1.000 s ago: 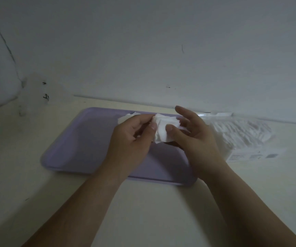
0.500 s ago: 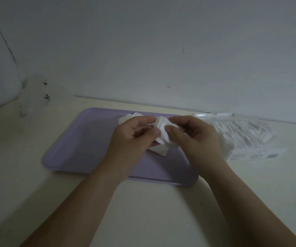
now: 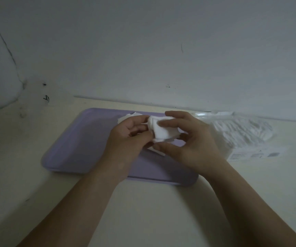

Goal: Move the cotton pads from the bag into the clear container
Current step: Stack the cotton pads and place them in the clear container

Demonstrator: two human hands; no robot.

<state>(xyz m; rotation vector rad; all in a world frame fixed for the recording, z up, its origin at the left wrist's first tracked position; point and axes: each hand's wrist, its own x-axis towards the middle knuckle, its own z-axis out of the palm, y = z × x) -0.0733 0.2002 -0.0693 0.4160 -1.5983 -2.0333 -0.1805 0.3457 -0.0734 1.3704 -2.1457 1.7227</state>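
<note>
Pale cream tabletop (image 3: 152, 211) meets a plain grey-white wall (image 3: 143, 50) in dim light, and a flat rectangular lavender plastic tray (image 3: 76, 139) lies on it at centre frame. Above the tray's right half, both hands meet around a small stack of white square cotton pads (image 3: 163, 130). Left hand (image 3: 127, 138) has its fingers curled onto the stack's left edge. Right hand (image 3: 188, 145) pinches it narrowly, forefinger laid across the upper face and thumb under the lower edge. Judgement: the two-sided hold serves to square the soft layers and stop them fanning apart before transfer. A few loose white pads (image 3: 129, 116) lie on the tray just behind the left hand, and one flat pad (image 3: 157, 152) lies on the tray just below the held stack. The tray appears to serve as a catch surface for strays. Clear crinkled plastic bag (image 3: 241, 132), well filled with white pads, rests on the tabletop at right of frame beside the tray's right end, within ready reach of the right hand. No clear container is positively identified: a faint hazy shape with dark marks (image 3: 35, 100) at left of frame by the wall may be it, but I cannot tell. Judgement: the task is at an early stage, with most pads in the bag.
</note>
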